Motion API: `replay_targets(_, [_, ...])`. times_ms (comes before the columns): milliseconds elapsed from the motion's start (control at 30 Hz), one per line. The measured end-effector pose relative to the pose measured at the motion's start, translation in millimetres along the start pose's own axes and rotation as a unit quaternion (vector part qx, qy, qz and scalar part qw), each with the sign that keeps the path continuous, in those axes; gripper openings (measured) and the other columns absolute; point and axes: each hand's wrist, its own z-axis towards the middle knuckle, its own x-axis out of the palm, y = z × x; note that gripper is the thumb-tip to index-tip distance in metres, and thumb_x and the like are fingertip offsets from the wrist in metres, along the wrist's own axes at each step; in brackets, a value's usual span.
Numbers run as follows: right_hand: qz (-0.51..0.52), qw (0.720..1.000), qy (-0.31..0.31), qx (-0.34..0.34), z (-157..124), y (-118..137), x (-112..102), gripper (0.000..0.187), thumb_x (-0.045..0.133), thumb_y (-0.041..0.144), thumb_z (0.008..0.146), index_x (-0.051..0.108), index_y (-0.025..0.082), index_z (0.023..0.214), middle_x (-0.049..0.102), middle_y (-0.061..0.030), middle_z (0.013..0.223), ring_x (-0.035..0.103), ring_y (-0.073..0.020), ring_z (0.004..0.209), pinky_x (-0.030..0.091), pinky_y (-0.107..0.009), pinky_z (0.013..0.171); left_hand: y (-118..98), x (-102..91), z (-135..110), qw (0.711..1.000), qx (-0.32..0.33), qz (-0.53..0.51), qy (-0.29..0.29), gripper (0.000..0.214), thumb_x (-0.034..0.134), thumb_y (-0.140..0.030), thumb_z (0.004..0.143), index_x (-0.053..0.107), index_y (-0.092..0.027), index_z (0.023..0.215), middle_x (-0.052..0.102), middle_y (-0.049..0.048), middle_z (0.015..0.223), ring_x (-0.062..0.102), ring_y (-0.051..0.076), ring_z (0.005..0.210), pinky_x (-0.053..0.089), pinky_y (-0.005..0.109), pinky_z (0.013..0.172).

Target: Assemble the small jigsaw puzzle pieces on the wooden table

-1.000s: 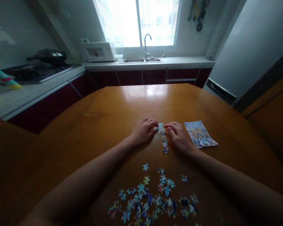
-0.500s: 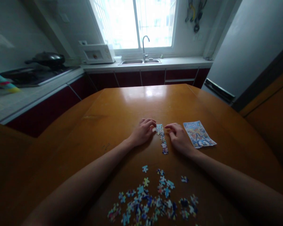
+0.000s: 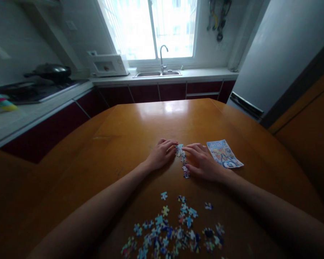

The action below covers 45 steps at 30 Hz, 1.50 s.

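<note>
A narrow strip of joined jigsaw puzzle (image 3: 183,158) lies on the wooden table, running away from me. My left hand (image 3: 162,154) rests at its far left edge, with bent fingers and the thumb closed on that edge; the exact grip is partly hidden. On the other side, my right hand (image 3: 203,163) has its fingers stretched onto the far right edge. Its thumb is spread apart and touches the strip lower down. Nearer to me lies a heap of loose jigsaw pieces (image 3: 164,235), with several single pieces scattered just beyond it.
A creased picture sheet (image 3: 224,154) lies right of my right hand. The wooden table (image 3: 140,126) reaches toward a counter with a sink (image 3: 148,74), a microwave (image 3: 108,65) and a pan on the stove (image 3: 51,71). A fridge (image 3: 278,54) stands at the right.
My right hand has moved left onto the strip, its fingers and thumb now touching the edge. My left hand stays at the far left edge, its fingers slightly straighter. The view has shifted slightly.
</note>
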Motion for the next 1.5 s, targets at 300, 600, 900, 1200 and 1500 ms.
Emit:
replay_targets(300, [0.038,0.991,0.111,-0.069,3,-4,-9,0.091,0.078,0.037,0.079,0.029,0.033,0.156,0.046,-0.0086,0.147,0.037,-0.0306,0.137,0.031,-0.051,0.117,3,-0.5,2,0.999,0.042,0.016,0.009,0.028,0.058,-0.037,0.098,0.069,-0.027,0.122,0.068,0.0026,0.127,0.055,0.023,0.112,0.047,0.041,0.101])
replay_targets(600, [0.035,0.988,0.131,-0.071,5,-7,-8,0.094,0.078,0.035,0.078,0.027,0.031,0.157,0.044,-0.0094,0.150,0.034,-0.0307,0.139,0.027,-0.052,0.119,7,-1.8,4,0.998,0.054,0.036,0.019,0.034,0.060,-0.044,0.096,0.067,-0.025,0.123,0.068,0.0043,0.125,0.056,0.023,0.112,0.048,0.041,0.100])
replay_targets(900, [0.038,0.988,0.128,-0.072,4,-11,-5,0.091,0.075,0.035,0.081,0.025,0.031,0.158,0.044,-0.0094,0.149,0.033,-0.0296,0.139,0.028,-0.051,0.119,8,-1.0,5,0.997,0.058,0.045,0.024,0.030,0.059,-0.041,0.097,0.068,-0.026,0.121,0.068,0.0031,0.124,0.056,0.023,0.112,0.047,0.042,0.099])
replay_targets(1200, [0.069,0.987,0.122,-0.078,4,-12,-5,0.092,0.076,0.035,0.080,0.026,0.031,0.158,0.044,-0.0102,0.148,0.033,-0.0305,0.138,0.029,-0.053,0.119,3,-1.9,3,0.998,0.044,0.035,0.025,0.027,0.057,-0.042,0.098,0.070,-0.027,0.117,0.067,0.0030,0.126,0.054,0.023,0.116,0.046,0.043,0.103])
replay_targets(1500, [0.091,0.993,-0.063,0.039,9,-26,9,0.035,0.049,0.011,0.093,0.063,0.018,0.124,0.064,-0.0113,0.118,0.052,-0.0257,0.116,0.044,-0.047,0.104,3,-3.3,1,0.999,0.050,-0.003,0.013,0.019,0.052,-0.027,0.099,0.070,-0.024,0.103,0.064,0.0048,0.122,0.053,0.022,0.111,0.047,0.042,0.099])
